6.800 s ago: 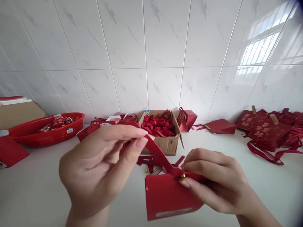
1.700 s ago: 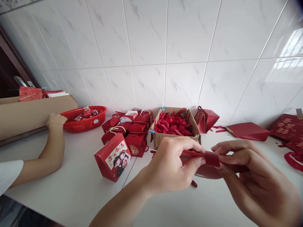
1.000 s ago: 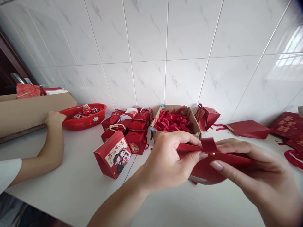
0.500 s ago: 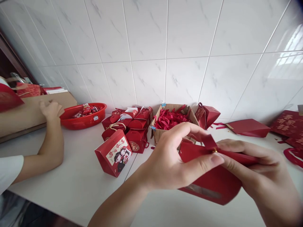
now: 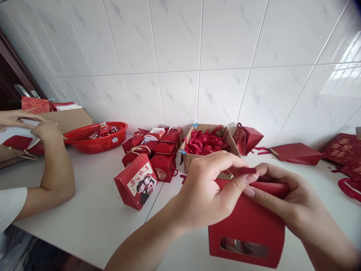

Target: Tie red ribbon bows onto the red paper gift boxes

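A red gift box (image 5: 248,222) with a clear oval window low on its face hangs upright between my hands. My left hand (image 5: 214,188) pinches a dark red ribbon (image 5: 248,171) at the top edge of the box, thumb against fingers. On the other side, my right hand (image 5: 282,195) grips the box's top edge, its thumb tip beside my left thumb. The fingers hide the spot where ribbon and box meet. Just behind them stands a cardboard box (image 5: 189,163) holding a heap of dark red ribbons (image 5: 205,142).
Left of centre stands a printed red box (image 5: 139,182), before several closed red boxes (image 5: 165,160). A red plastic basket (image 5: 84,145) holds wrapped sweets. At far left, a co-worker's hands (image 5: 46,128) handle a red and white bag. Flat red boxes (image 5: 299,153) lie at right.
The box between my hands has swung from tilted to more upright, showing its window. My fingertips have drawn closer together on the ribbon. The co-worker's red and white item has come lower.
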A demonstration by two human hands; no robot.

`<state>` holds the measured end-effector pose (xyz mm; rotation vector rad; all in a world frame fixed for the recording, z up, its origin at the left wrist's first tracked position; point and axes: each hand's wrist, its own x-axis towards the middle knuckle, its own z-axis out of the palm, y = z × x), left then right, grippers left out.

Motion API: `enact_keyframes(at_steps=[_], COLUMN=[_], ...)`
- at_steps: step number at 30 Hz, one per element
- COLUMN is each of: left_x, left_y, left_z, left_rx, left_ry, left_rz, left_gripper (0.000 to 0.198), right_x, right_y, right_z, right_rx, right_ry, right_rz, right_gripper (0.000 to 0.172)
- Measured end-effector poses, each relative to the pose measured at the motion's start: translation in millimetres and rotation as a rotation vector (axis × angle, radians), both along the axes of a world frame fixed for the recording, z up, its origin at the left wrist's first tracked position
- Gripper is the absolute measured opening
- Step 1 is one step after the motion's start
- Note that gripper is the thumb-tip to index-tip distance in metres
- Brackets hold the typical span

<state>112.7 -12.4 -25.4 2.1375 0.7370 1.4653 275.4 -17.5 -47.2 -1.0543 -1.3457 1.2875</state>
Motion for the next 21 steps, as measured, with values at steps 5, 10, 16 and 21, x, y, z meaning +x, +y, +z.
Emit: enact_keyframes(at_steps=[5,10,16,21], left_x=[6,-2,-19,-23], left_y=[0,-11,-36,-45], left_z=[-5.7,-1.0,3.7,2.8], left_rx=[-0.103,-0.213,-0.330,-0.320], left_ry=[-0.045,0.156,0.821,0.991], left_rz=[0.107,0.270,0.116,0.085], left_gripper=[0.019,0.043,0.032,0.040], right_x=[5,59,127,137], right_y=[2,28,91,137], right_z=[4.2,6.9,-16.8,-56.2], right_rx=[-0.006,0.013,0.091,0.248], right_ry=[-0.084,-0.467,-0.832,-0.912], right_rz=[-0.055,-0.406,-0.925,-0.956], right_gripper=[0.040,0.051,0.035,0.023])
